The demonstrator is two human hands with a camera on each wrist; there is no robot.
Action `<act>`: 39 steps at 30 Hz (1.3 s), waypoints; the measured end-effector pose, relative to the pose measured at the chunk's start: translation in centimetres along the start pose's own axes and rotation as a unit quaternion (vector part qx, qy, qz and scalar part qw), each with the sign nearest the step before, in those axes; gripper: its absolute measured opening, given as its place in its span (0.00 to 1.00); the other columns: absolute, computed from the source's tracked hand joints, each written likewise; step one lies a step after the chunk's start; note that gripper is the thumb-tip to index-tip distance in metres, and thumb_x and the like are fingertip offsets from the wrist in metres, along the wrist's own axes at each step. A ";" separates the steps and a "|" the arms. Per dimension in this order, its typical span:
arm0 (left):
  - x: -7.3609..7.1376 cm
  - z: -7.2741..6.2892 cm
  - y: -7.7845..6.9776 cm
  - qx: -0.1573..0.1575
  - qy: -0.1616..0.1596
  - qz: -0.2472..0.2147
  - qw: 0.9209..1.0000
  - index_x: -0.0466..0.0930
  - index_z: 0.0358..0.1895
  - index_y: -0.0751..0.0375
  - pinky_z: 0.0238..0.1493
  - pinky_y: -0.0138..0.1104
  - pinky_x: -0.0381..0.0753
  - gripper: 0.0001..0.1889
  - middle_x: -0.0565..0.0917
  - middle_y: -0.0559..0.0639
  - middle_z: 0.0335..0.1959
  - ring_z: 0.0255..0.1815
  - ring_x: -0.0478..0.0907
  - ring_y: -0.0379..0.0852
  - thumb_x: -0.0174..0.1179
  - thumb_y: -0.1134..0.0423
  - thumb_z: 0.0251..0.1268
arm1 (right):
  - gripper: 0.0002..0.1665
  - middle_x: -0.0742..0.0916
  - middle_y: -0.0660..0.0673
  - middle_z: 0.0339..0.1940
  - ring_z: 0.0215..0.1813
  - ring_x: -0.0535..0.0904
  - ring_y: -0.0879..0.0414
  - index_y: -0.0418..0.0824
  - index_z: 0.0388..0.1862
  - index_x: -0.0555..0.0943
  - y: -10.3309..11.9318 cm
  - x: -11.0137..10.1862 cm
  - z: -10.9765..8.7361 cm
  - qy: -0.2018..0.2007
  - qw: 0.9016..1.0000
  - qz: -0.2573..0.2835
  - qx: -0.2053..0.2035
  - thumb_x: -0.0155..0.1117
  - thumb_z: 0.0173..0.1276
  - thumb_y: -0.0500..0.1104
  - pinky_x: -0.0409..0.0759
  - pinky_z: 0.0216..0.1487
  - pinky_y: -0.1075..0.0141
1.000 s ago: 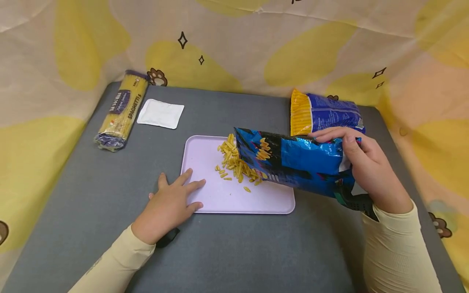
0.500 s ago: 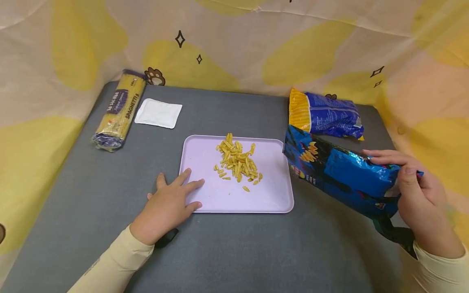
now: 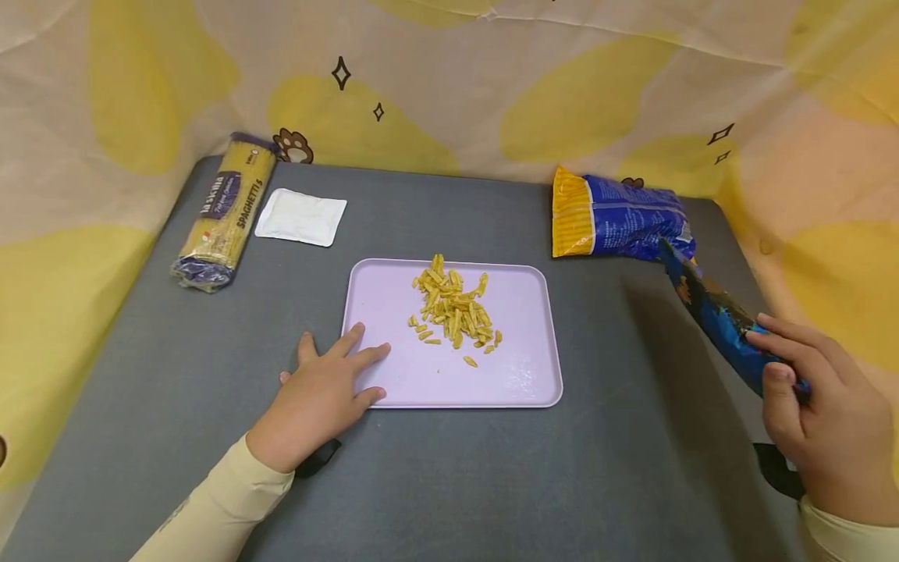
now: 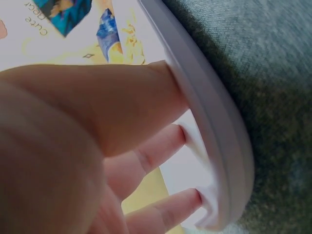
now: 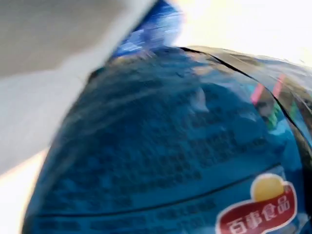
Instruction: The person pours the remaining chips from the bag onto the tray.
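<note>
A lilac tray (image 3: 523, 320) lies on the grey table, with a loose heap of yellow stick-shaped crisps (image 3: 453, 308) on it. My left hand (image 3: 319, 394) rests at the tray's left end, its fingers spread over the rim. In the left wrist view the fingertips touch the tray's inner side. Off to the right, my right hand (image 3: 836, 414) grips one end of a blue crisp bag (image 3: 723, 328), held above the table and seen nearly edge-on. The printed blue side of the bag (image 5: 146, 146) fills much of the right wrist view, partly blurred.
A pack of spaghetti (image 3: 228, 211) lies at the back left beside a flat white packet (image 3: 300, 217). At the back right lies a blue and yellow bag (image 3: 621, 218). A patterned cloth (image 3: 449, 86) encloses the table's back and sides.
My right hand has carried the crisp bag from over the tray to the right and turned it edge-on, uncovering the crisps. My left hand has stayed on the tray.
</note>
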State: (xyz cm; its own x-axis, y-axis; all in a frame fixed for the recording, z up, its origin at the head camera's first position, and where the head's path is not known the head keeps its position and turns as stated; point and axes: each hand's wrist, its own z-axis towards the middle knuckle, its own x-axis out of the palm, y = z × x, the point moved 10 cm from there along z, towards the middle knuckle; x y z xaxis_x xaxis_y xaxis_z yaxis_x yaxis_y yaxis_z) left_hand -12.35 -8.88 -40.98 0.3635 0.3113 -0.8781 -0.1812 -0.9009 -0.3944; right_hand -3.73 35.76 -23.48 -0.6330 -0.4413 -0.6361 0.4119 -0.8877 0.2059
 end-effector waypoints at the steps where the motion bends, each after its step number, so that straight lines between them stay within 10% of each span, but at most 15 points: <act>1: 0.0 0.0 0.0 0.000 0.001 0.000 1.000 0.78 0.75 0.45 0.46 0.88 0.60 0.32 0.63 0.61 0.83 0.72 0.48 0.94 0.73 0.52 0.69 | 0.34 0.89 0.30 0.54 0.65 0.82 0.64 0.25 0.48 0.88 0.0 0.4 -0.5 0.017 0.999 -0.027 -0.016 0.52 0.85 0.56 0.65 0.69 0.78; 7: -0.2 -0.1 0.0 -0.001 -0.003 0.003 1.000 0.78 0.75 0.45 0.46 0.87 0.61 0.32 0.64 0.61 0.82 0.71 0.48 0.94 0.73 0.52 0.69 | 0.42 0.85 0.32 0.62 0.50 0.83 0.30 0.31 0.57 0.86 -1.3 4.0 -3.6 0.145 0.987 -0.058 -0.038 0.43 0.86 0.67 0.55 0.73 0.80; 14: -0.2 -0.1 0.1 -0.003 -0.002 0.000 1.000 0.78 0.75 0.44 0.47 0.88 0.60 0.32 0.63 0.61 0.83 0.71 0.48 0.94 0.73 0.52 0.69 | 0.33 0.79 0.35 0.72 0.61 0.77 0.25 0.42 0.71 0.81 -2.1 7.2 -6.6 0.228 0.973 -0.029 0.031 0.50 0.85 0.64 0.72 0.63 0.35; 25: -0.5 -0.2 0.1 0.006 -0.010 0.000 1.000 0.78 0.75 0.44 0.44 0.87 0.63 0.31 0.64 0.61 0.82 0.71 0.48 0.94 0.73 0.52 0.69 | 0.35 0.71 0.31 0.78 0.72 0.65 0.21 0.46 0.84 0.65 -1.4 12.1 -10.2 0.349 0.934 0.047 0.060 0.60 0.83 0.51 0.54 0.78 0.33; 35: -0.2 -0.2 0.0 0.007 -0.007 0.002 1.000 0.77 0.76 0.43 0.44 0.87 0.62 0.32 0.64 0.60 0.83 0.71 0.47 0.96 0.72 0.51 0.70 | 0.50 0.50 0.35 0.89 0.86 0.31 0.29 0.42 0.90 0.45 -2.6 14.6 -13.9 0.513 0.831 0.085 0.200 0.59 0.82 0.57 0.27 0.71 0.21; 39: -0.1 -0.2 -0.1 0.009 -0.005 0.006 1.000 0.77 0.76 0.44 0.45 0.87 0.63 0.32 0.64 0.60 0.82 0.71 0.47 0.97 0.72 0.51 0.69 | 0.47 0.52 0.34 0.88 0.85 0.34 0.27 0.38 0.88 0.51 -2.8 14.7 -13.7 0.522 0.824 0.089 0.203 0.58 0.83 0.56 0.34 0.69 0.18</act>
State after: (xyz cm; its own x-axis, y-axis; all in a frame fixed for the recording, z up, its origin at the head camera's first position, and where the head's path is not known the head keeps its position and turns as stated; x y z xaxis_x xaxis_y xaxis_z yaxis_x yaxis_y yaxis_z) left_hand -12.14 -8.89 -40.81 0.3516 0.3034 -0.8857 -0.2017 -0.8993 -0.3881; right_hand -5.25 33.58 -43.59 0.4093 -0.4037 -0.8182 0.0499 -0.8855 0.4619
